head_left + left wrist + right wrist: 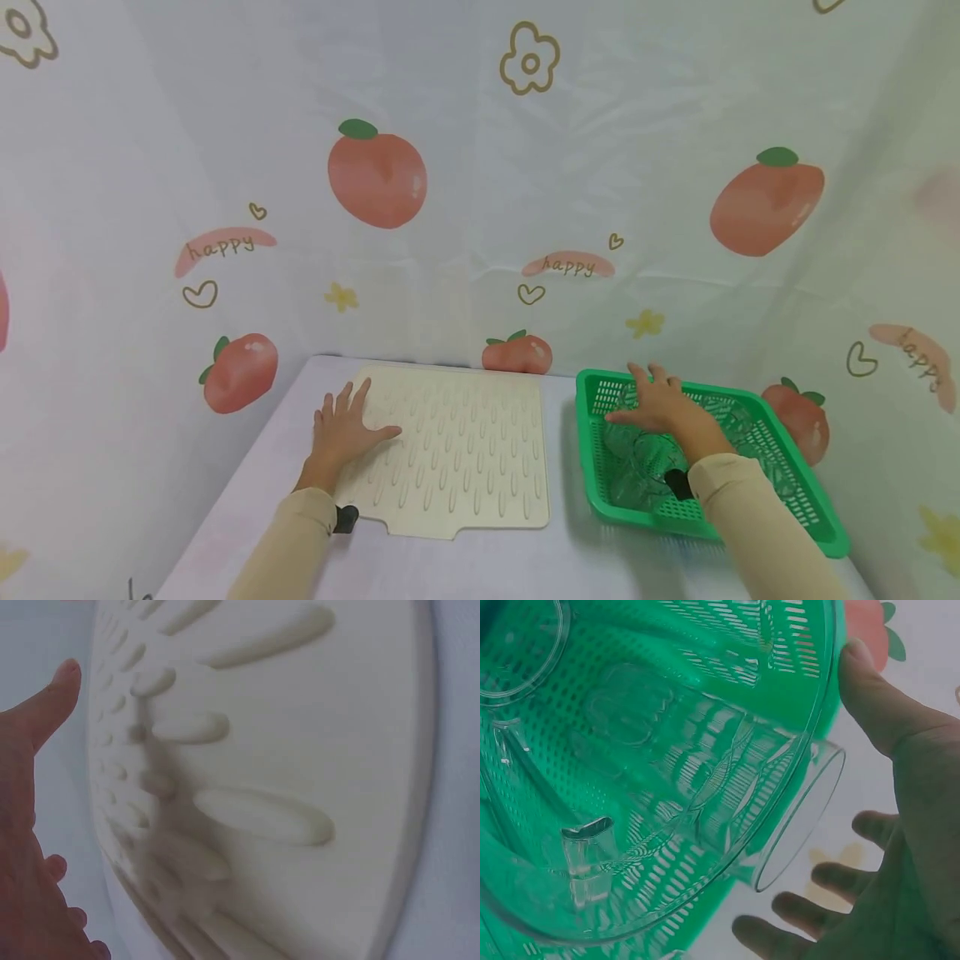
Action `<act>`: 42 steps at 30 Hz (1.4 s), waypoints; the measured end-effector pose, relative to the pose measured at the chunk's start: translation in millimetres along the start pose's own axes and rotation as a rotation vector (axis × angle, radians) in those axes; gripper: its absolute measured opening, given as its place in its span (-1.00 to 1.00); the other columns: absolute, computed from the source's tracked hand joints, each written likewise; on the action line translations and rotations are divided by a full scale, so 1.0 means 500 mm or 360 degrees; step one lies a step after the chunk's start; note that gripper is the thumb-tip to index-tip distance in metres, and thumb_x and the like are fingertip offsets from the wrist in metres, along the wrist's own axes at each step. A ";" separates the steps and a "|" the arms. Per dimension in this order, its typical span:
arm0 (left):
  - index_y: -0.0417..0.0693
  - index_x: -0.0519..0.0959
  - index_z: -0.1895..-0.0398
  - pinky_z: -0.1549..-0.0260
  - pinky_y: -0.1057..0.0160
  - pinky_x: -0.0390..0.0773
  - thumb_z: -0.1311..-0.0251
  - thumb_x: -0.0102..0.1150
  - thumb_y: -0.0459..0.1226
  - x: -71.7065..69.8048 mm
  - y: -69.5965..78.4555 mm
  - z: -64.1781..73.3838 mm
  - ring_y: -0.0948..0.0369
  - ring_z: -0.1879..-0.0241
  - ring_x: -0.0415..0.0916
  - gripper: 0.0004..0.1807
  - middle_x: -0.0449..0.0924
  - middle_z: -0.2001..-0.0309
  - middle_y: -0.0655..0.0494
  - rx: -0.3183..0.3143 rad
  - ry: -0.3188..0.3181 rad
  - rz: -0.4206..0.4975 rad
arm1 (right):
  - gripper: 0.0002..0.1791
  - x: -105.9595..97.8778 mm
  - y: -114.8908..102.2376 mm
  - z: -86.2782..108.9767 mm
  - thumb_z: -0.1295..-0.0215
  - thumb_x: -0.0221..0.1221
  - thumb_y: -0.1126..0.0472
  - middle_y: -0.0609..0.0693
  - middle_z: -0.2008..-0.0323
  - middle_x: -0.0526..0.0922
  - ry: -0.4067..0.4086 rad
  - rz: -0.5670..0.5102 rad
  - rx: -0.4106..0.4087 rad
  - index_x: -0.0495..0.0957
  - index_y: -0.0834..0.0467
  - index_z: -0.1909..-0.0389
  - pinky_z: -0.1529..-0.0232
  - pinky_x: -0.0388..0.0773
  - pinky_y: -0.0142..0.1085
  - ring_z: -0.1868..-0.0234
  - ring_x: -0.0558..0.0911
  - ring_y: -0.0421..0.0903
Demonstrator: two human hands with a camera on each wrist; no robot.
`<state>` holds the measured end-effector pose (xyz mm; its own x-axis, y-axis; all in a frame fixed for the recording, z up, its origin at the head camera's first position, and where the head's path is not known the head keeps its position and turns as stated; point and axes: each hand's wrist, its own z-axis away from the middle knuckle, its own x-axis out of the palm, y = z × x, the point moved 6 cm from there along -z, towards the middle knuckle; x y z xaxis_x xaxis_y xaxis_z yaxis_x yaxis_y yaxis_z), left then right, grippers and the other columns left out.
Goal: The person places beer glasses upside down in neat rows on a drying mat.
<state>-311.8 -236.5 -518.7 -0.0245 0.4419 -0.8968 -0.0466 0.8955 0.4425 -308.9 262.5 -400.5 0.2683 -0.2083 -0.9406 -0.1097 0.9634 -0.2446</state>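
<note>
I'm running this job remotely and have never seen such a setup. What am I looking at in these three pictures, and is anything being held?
There is no machine here: someone is working bare-handed. The wide picture is taken from the head, looking forward and down; the two close views are taken from the left and right wrists. On the white-covered tabletop lies a flat, cream-coloured board with rows of oval ridges, and to its right stands a green plastic basket with perforated sides. Inside it are clear, see-through vessels; I can't count them reliably. The left hand is spread over the board's left side; the right hand is over the basket, close to the vessels. Neither hand grips anything.
</note>
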 end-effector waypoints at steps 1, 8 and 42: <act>0.10 -0.10 -0.66 -0.43 -0.54 -0.21 -0.01 0.27 0.40 0.000 -0.006 0.002 -0.49 -0.56 -0.31 0.26 -0.16 -0.63 -0.31 -0.0008 -0.0011 0.0000 | 0.21 0.001 0.002 -0.002 -0.26 0.29 -0.31 0.61 -0.50 -0.15 -0.0010 0.0005 -0.0007 -0.13 0.33 -0.59 -0.21 0.22 0.57 -0.43 -0.05 0.74; 0.03 -0.07 -0.65 -0.40 -0.58 -0.23 0.01 0.27 0.41 0.011 -0.045 0.004 -0.50 -0.55 -0.30 0.28 -0.15 -0.61 -0.35 -0.0027 -0.0037 0.0022 | 0.14 0.006 0.004 -0.011 -0.25 0.36 -0.19 0.64 -0.45 0.00 -0.0040 0.0065 -0.0047 -0.03 0.35 -0.57 -0.18 0.30 0.52 -0.39 0.04 0.75; -0.07 -0.09 -0.65 -0.44 -0.51 -0.42 -0.01 0.25 0.44 0.039 -0.083 0.018 -0.47 -0.56 -0.47 0.32 -0.30 -0.62 -0.39 -0.0155 -0.0240 0.0099 | -0.09 -0.015 0.012 -0.011 -0.27 0.37 0.07 0.67 -0.35 0.15 0.0033 0.0055 -0.0058 0.15 0.39 -0.47 -0.06 0.45 0.43 -0.30 0.21 0.71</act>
<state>-301.4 -264.7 -554.8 0.1190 0.5057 -0.8545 -0.1464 0.8601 0.4886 -316.9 268.9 -396.1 0.2439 -0.1790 -0.9531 -0.1535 0.9633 -0.2202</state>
